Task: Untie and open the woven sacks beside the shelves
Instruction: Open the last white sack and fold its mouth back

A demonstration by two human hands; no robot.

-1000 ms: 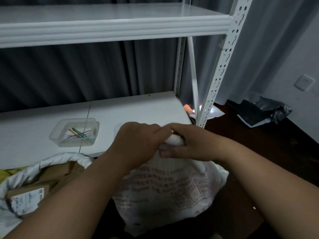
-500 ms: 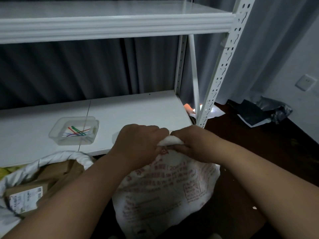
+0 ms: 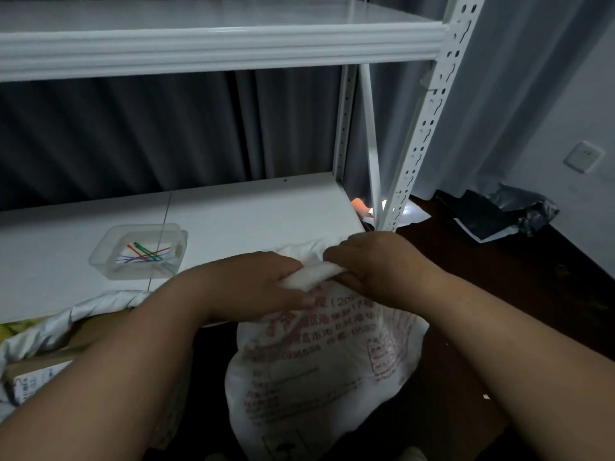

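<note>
A white woven sack (image 3: 319, 371) with red printing stands on the dark floor in front of the white shelf unit. My left hand (image 3: 246, 284) and my right hand (image 3: 372, 261) both grip the bunched top of the sack, fingers curled round the rolled white fabric between them. Whether a tie still sits on the neck is hidden under my hands. A second white sack (image 3: 53, 331) at the lower left stands with its mouth rolled open, showing brown cardboard parcels inside.
The lower shelf board (image 3: 249, 214) carries a clear plastic tub (image 3: 139, 251) holding several coloured ties. A perforated white upright (image 3: 422, 128) rises just behind the sack. Black plastic bags (image 3: 499, 211) lie on the floor at the right by the curtain and wall.
My hands have drawn slightly apart, stretching the bunched sack top sideways between them; more of the printed sack face shows below.
</note>
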